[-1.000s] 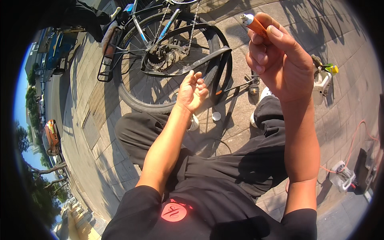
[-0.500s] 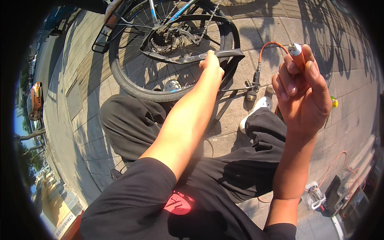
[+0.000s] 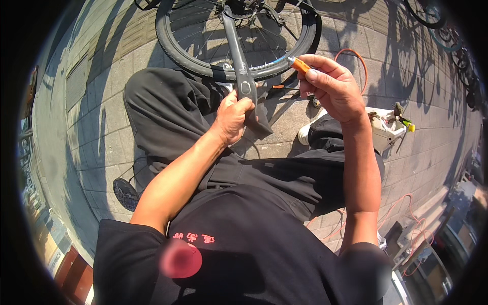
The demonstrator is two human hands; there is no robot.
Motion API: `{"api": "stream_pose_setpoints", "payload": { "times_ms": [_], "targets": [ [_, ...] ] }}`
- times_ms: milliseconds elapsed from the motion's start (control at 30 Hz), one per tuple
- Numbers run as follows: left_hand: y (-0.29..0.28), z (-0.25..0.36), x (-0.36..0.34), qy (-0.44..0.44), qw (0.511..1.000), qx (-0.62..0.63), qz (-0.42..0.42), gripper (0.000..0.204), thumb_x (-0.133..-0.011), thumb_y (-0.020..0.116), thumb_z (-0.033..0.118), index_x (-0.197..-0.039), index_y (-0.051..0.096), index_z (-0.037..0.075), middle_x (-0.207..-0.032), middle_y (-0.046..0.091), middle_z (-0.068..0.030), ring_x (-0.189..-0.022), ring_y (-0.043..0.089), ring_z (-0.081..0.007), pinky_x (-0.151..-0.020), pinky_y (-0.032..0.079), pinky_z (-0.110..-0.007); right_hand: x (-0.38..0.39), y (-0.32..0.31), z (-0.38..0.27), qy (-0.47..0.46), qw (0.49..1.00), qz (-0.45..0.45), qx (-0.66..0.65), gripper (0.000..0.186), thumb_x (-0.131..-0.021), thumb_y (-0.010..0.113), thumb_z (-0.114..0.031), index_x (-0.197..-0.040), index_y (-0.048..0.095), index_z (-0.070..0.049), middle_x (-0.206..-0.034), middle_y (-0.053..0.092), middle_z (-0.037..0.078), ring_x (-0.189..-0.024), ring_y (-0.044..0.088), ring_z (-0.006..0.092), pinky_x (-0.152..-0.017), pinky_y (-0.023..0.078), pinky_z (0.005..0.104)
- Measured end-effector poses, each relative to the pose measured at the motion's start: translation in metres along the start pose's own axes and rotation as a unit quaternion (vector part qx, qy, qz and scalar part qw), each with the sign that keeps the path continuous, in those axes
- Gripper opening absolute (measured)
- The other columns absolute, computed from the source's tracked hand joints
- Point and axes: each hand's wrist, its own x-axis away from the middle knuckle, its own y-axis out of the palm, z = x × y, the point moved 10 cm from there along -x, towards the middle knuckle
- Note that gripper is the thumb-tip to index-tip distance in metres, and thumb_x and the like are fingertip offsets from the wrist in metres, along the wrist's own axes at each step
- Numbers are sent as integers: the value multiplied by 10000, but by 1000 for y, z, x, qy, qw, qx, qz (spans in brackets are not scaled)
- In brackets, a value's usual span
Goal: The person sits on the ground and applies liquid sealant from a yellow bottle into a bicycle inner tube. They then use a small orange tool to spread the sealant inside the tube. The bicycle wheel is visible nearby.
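My left hand (image 3: pixel 233 119) is closed round a black bicycle inner tube (image 3: pixel 233 43) and holds a stretch of it above my lap. A rounded outline marks the flattened rubber just above my fingers. From there the inner tube runs up across the spokes toward the hub of a bicycle wheel with a black tyre (image 3: pixel 198 71); a loose fold hangs beside my hand. My right hand (image 3: pixel 335 91) pinches a small orange glue tube (image 3: pixel 301 65) between thumb and fingers. Its silvery nozzle points left, toward the inner tube but apart from it.
An orange hose (image 3: pixel 364 66) curves over the paving behind my right hand. Beside my right knee stands a white container (image 3: pixel 391 129) with a yellow-green item (image 3: pixel 409 126) at its edge. More orange hose (image 3: pixel 419 213) lies at the lower right. Several bicycles (image 3: pixel 460 56) stand at the far right.
My left hand has drawn the inner tube back from the wheel toward my lap. My right hand has moved left, tipping the glue tube's nozzle toward the rubber. The view has shifted.
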Motion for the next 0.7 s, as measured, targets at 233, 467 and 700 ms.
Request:
{"api": "stream_pose_setpoints", "payload": {
  "times_ms": [233,467,700],
  "targets": [
    [-33,12,6,66,996,59,-26,275,-1082,698,57,-1346,621,41,-1122,701,-31,-958,695,-116,-842,603,-308,-18,43,54,60,978,41,197,401,-1034,825,-140,-1389,709,8,-1084,787,45,-920,738,116,-815,606,284],
    [-43,29,21,82,989,112,-52,303,-1101,660,6,-1400,645,51,-1125,723,-25,-947,707,-103,-821,640,-289,-40,82,51,71,929,15,364,350,-1057,796,-178,-1360,741,-11,-1054,779,22,-887,689,65,-785,566,243],
    [-49,27,11,48,975,148,-159,387,-1111,642,27,-1496,614,55,-1229,742,-35,-1041,741,-133,-951,645,-336,-50,96,37,71,878,43,472,329,-1019,786,-157,-1315,773,-16,-972,768,23,-867,696,77,-806,580,269]
  ]
}}
